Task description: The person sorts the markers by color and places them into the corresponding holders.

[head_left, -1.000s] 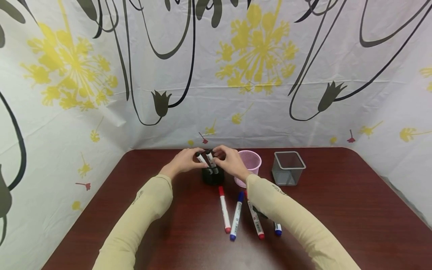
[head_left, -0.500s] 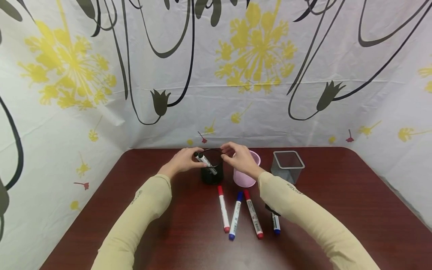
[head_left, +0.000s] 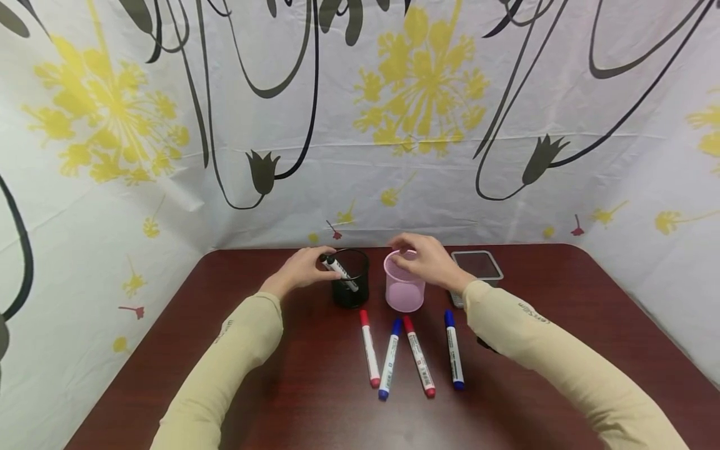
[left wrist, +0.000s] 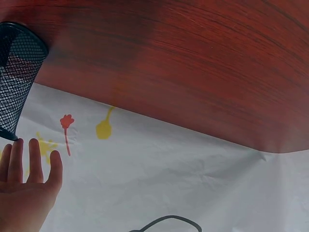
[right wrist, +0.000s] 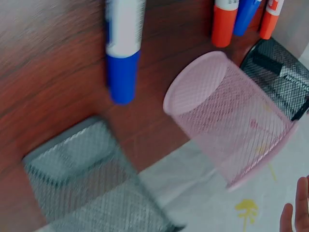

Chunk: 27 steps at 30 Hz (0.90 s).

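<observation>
My left hand [head_left: 300, 270] holds the rim of a black mesh pen holder [head_left: 351, 295], thumb on the near side and fingers behind; its fingertips meet the rim in the left wrist view. Two white markers [head_left: 342, 274] with black caps lean left inside that holder. Over a pink mesh pen holder [head_left: 405, 294] hovers my right hand [head_left: 427, 259], fingers loosely bent around nothing. Its fingertips [right wrist: 301, 205] show at the lower right corner of the right wrist view, apart from both round holders.
Two red-capped markers, one left [head_left: 369, 350] and one right [head_left: 419, 357], lie on the dark red table with two blue-capped ones, left [head_left: 389, 362] and right [head_left: 454, 353]. A grey square mesh holder [right wrist: 91, 179] stands right, partly behind my forearm. Patterned cloth [head_left: 337, 125] hangs behind.
My right hand has let go of a black-capped marker in the black holder and moved right, over the pink holder. That marker now leans left beside the other. My left hand has stayed put.
</observation>
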Each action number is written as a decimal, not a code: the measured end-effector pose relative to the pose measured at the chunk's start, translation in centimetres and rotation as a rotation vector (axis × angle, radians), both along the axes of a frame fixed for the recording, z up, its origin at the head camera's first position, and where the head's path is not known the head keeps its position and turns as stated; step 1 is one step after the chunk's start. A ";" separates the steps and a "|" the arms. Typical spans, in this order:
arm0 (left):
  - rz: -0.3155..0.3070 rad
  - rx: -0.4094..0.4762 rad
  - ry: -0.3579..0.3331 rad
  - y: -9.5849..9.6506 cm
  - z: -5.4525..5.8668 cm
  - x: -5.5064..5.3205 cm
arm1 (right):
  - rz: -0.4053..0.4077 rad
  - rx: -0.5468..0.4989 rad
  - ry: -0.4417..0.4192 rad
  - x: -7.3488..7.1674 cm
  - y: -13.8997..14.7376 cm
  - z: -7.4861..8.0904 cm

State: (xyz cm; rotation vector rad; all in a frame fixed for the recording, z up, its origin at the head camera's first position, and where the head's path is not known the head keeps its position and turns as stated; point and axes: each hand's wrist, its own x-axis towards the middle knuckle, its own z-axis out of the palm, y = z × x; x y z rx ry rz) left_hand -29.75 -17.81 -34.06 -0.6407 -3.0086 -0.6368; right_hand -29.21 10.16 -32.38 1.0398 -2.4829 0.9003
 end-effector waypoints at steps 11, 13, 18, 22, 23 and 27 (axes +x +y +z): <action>0.009 0.018 0.009 -0.2 -0.4 -0.1 | -0.010 0.181 0.063 0.5 3.8 0.3; 0.007 0.019 0.010 -0.1 -0.5 -0.2 | -0.018 0.197 0.069 0.5 4.4 0.4; 0.010 0.017 0.009 -0.1 -0.3 -0.1 | -0.055 0.250 0.078 0.3 5.6 0.3; 0.007 0.025 0.009 -0.1 -0.3 -0.2 | -0.067 0.268 0.058 0.2 6.1 -0.2; 0.003 0.030 0.008 -0.1 -0.3 -0.2 | -0.066 0.269 0.054 0.1 6.2 -0.4; -0.009 0.049 0.014 -0.2 -0.6 -0.1 | -0.056 0.259 0.059 0.0 6.3 -1.0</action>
